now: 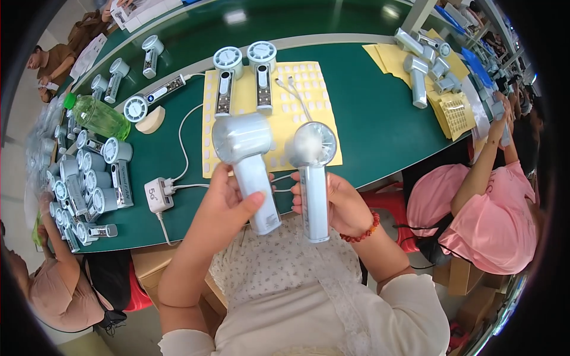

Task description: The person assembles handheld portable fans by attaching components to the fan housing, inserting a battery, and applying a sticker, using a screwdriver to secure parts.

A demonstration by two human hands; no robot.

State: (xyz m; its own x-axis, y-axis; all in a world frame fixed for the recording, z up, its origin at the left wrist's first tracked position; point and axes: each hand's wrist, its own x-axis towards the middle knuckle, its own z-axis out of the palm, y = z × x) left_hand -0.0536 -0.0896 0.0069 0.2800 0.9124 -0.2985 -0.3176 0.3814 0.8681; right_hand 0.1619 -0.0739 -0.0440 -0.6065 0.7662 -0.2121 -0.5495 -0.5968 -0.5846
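In my left hand [228, 207] is a pale blue handheld fan [254, 184], its fingers wrapped round the handle and the round head pointing away from me. My right hand [344, 204] grips a second handheld fan [314, 196] by its handle; the round grille at its top shows. Both fans are held upright side by side above the near edge of the green table [368, 142]. Beyond them lies a yellow sheet [303, 77] with rows of pale stickers. Two more fans, a left one [224, 89] and a right one [262, 83], rest on it.
A white charger [158, 194] with cables sits at left, near a green bottle [98, 115] and a crowd of fans [89, 178]. Another fan [155, 95] has a cable plugged in. More fans [418, 77] lie on yellow sheets at right. Co-workers sit on both sides.
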